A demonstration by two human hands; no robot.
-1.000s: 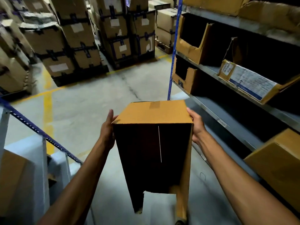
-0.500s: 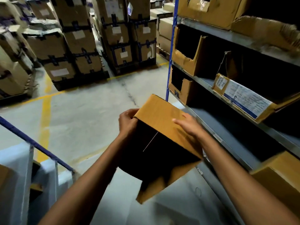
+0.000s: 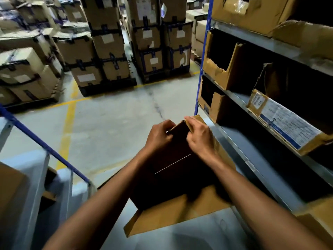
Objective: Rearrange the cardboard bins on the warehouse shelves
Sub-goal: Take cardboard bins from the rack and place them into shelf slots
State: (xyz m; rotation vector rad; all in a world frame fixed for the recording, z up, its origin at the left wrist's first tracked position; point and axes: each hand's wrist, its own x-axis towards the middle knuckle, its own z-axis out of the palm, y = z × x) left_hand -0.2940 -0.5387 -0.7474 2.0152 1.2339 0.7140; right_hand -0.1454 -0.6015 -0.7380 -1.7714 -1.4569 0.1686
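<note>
Both the left hand (image 3: 159,137) and right hand (image 3: 199,139) curl fingers over the far edge of a tilted brown corrugated cardboard bin (image 3: 180,219), held in the aisle beside the grey metal shelf (image 3: 243,141). Smooth concrete floor (image 3: 117,130) lies open ahead.

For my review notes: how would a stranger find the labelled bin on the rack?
Look at the grey rack on the right, second shelf down. One cardboard bin tilts over the shelf edge. Alone among its neighbours, its front carries a large white printed sheet.
</note>
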